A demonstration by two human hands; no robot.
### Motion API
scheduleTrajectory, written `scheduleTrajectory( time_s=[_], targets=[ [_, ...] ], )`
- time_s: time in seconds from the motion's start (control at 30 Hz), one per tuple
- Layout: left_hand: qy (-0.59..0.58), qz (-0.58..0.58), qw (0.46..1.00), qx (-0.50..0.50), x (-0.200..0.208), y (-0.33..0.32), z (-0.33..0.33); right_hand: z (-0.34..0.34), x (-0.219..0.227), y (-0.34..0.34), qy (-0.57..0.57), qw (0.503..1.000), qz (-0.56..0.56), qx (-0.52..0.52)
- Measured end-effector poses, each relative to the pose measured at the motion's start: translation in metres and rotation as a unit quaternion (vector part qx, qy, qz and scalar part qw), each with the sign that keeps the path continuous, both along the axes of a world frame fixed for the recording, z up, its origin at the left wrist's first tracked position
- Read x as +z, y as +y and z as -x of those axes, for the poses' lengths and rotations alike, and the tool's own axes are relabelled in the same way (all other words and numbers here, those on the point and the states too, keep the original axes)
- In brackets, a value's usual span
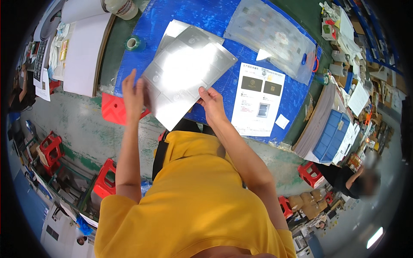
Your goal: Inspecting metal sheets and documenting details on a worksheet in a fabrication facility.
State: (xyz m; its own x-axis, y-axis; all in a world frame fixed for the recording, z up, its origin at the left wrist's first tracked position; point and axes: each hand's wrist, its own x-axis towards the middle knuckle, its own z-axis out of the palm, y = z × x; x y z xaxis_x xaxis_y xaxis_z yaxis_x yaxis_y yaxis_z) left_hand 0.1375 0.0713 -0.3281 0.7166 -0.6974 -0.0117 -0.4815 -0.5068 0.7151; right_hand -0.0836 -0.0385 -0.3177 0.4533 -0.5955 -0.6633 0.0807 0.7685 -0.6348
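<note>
My right hand (211, 104) pinches the near right edge of a shiny silver sheet (180, 81), thumb on top. Faint rectangular card outlines with round marks cover this sheet, and a bright glare lies across its middle. Beyond it, partly covered, more silver sheets (173, 28) lie on the blue table (189, 9). My left hand (134, 95) is open beside the sheet's left edge, fingers stretched out and slightly blurred; whether its thumb touches the edge I cannot tell. To the right of my right hand lies a printed paper (253, 117) with two dark card pictures.
A clear plastic sheet (271, 34) covers the table's far right. A green tape roll (133, 43) stands at the far left. Below the table's left edge is a red stool (113, 108). A blue crate (331, 136) sits on the right-hand bench. Other people are at both sides.
</note>
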Motion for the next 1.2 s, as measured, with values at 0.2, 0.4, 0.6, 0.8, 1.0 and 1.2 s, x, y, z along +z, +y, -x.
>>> scheduleTrajectory(
  time_s=[0.2,0.4,0.6,0.8,1.0,1.2],
  targets=[
    [0.278,0.126,0.940,0.154,0.009,0.016,-0.009,0.027,0.029,0.001,-0.088,0.990,-0.016,-0.105],
    [0.371,0.066,0.920,-0.109,-0.010,0.009,0.066,0.058,0.049,0.000,-0.128,0.962,-0.062,-0.232],
    [0.683,0.223,0.690,-0.087,0.047,-0.067,0.176,0.072,0.060,0.018,-0.141,0.954,-0.044,-0.261],
    [0.747,0.162,0.642,-0.056,0.064,-0.096,0.187,0.107,0.074,0.040,-0.061,0.988,-0.013,-0.144],
    [0.647,0.097,0.744,-0.135,0.058,-0.110,0.180,0.183,0.096,0.032,0.179,0.924,0.338,-0.034],
    [0.644,0.021,0.742,-0.184,0.042,-0.121,0.207,0.255,0.087,-0.034,0.380,0.783,0.487,-0.070]
  ],
)
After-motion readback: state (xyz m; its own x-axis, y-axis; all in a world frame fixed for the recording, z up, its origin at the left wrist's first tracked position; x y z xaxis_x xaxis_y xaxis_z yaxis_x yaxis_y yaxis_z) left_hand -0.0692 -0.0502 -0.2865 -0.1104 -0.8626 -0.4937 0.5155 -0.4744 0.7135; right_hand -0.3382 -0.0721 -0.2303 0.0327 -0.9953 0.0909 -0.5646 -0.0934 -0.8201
